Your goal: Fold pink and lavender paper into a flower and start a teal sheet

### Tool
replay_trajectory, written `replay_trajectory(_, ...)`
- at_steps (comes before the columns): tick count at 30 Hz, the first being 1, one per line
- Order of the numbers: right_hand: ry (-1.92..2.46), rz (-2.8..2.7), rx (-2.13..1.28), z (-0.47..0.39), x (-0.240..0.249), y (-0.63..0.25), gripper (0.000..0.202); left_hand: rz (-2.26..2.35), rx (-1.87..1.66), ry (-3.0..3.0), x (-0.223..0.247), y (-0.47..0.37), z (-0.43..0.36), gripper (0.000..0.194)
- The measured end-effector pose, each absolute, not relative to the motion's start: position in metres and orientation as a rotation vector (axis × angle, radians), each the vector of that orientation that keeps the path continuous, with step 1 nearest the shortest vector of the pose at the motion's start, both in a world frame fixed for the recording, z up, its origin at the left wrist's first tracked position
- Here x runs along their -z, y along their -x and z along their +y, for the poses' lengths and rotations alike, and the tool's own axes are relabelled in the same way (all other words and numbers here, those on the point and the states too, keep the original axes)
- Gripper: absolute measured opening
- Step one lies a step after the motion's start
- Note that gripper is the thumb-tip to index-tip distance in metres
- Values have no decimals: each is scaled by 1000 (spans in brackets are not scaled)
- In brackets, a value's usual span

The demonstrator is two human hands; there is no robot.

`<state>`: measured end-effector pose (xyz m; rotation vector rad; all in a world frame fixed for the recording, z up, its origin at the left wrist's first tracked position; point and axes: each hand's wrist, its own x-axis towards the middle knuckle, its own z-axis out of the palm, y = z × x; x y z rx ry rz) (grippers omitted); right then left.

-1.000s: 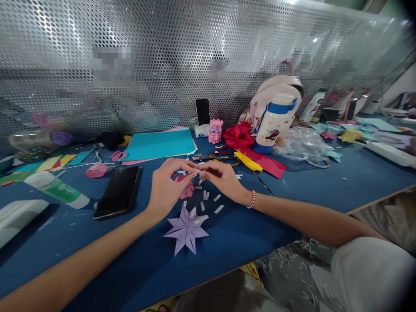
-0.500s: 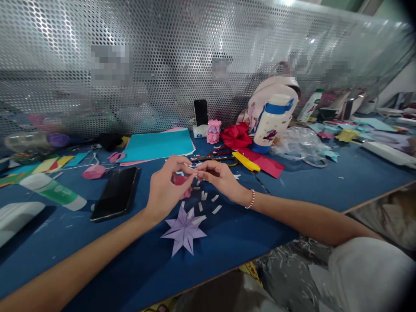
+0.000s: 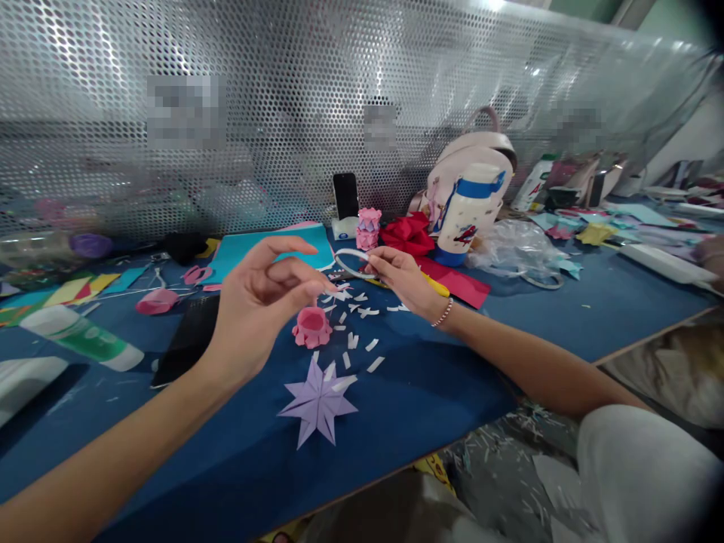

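Observation:
My right hand (image 3: 404, 280), with a beaded bracelet at the wrist, pinches the edge of a thin white ring that looks like a narrow roll of tape (image 3: 354, 263). Left of it, my left hand (image 3: 257, 302) hovers over the table with index finger and thumb apart; nothing can be made out between them. Just below its fingertips sits a small pink folded-paper piece (image 3: 311, 327) with a scalloped rim. Nearer to me lies a lilac paper star (image 3: 317, 404), with white strips on its upper points. Several small white strips (image 3: 352, 341) are scattered beside both paper pieces.
Left are a black phone (image 3: 186, 343) and a green-white tube (image 3: 84, 337). Blue paper sheets (image 3: 243, 245), a stacked pink paper piece (image 3: 368, 228) and a red paper flower (image 3: 410, 234) lie behind. A bottle (image 3: 467, 219) and backpack (image 3: 480, 151) stand back right.
My hands, fingertips together before, have parted. The left moved left and its fingers spread; the right rose slightly, the white ring now showing in it. The small pink piece is uncovered.

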<state>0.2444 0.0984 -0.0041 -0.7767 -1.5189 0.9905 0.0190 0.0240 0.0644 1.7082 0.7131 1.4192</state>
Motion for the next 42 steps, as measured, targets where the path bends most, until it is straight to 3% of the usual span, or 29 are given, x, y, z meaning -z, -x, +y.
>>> replay_trajectory(3,840,-1763,-715,99,0,-251,14,785,-1456,-1610,-60,-15,31,19)
replay_trajectory(6,855,-1892,-504,86,-4,-242,14,904,-1378,-1548,-49,-13,38,25)
replay_trajectory(11,803,-1490,-1101,67,-5,-224,26,943,-1275,-1608,-36,-16,37,31)
replay_trajectory(16,784,-1390,-1213,65,-4,-223,26,940,-1193,-1829,-34,-19,29,27)
replay_trajectory(21,759,-1556,-1012,63,-8,-224,21,1054,-1001,-2198,-31,-1,17,32)
replay_trajectory(27,622,-1818,-613,30,-17,-210,18,1137,-1029,-2258,-23,22,-12,36)
replay_trajectory(33,473,-1986,-505,21,-39,-209,10,1349,-983,-2230,-15,37,-19,27)
replay_trajectory(42,568,-2593,-1012,37,-64,-191,6,1251,-722,-2012,2,39,3,22)
